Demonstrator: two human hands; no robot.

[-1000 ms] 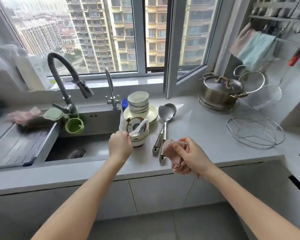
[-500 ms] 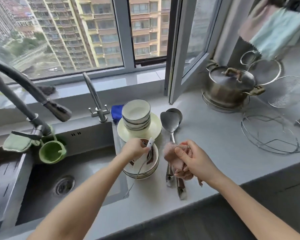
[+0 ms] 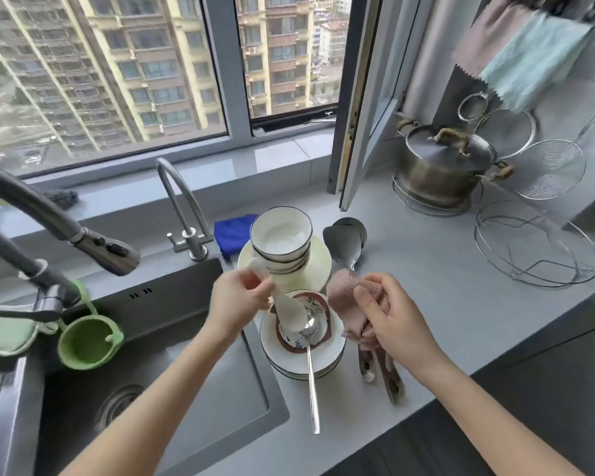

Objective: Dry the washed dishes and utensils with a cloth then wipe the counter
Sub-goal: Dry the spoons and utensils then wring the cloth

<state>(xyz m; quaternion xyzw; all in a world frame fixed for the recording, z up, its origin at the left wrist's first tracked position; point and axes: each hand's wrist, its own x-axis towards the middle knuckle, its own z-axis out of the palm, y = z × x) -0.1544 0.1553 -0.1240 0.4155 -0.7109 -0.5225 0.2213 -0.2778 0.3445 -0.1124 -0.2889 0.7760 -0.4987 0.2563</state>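
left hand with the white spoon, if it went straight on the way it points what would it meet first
Probably the stack of white bowls on the pale plate, just beyond the left hand and its white spoon. Height is unclear, so it might pass above them.

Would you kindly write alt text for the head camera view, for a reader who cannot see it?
At a kitchen counter beside the sink, the left hand holds a white ceramic spoon over stacked bowls, while the right hand grips a pink cloth. A metal spoon lies in the top bowl.
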